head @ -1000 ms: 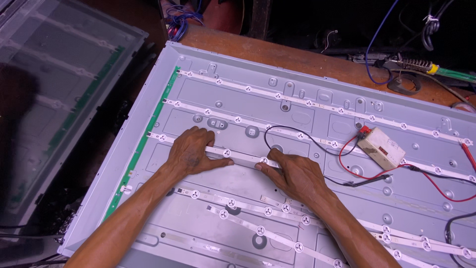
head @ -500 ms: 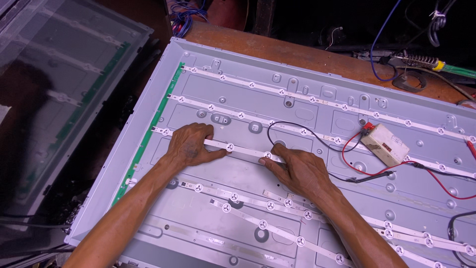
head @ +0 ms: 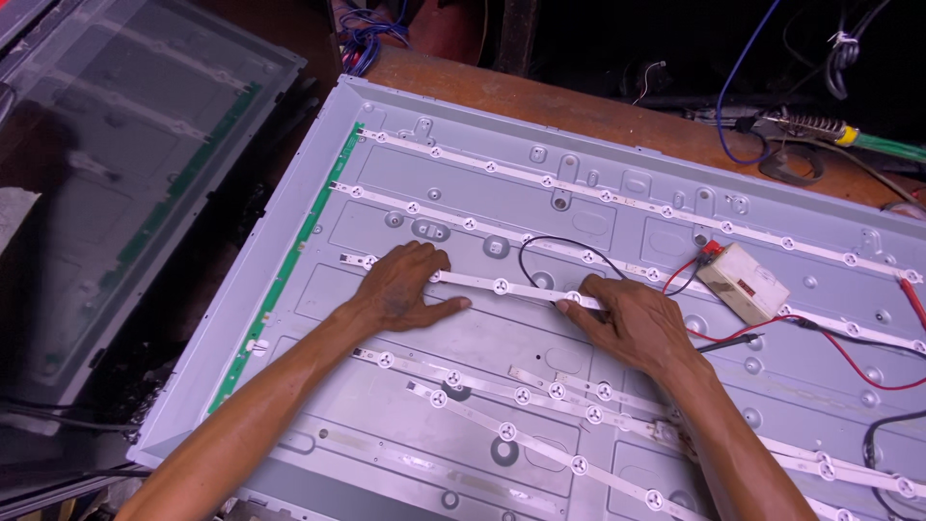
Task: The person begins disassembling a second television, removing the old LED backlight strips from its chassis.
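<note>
A grey metal backlight panel lies on a wooden bench, with several white light strips running across it. My left hand lies flat on the middle strip, fingers spread, pressing it against the panel. My right hand presses the same strip further right, fingers on top of it. A small cream tester box with red and black leads sits on the panel right of my right hand.
A dark glossy screen sheet lies to the left of the panel. A green circuit strip lines the panel's left edge. A soldering iron and blue cables lie on the bench at the back.
The view has shifted slightly. Both hands stay on the middle strip, with my left hand flattened a little more along it.
</note>
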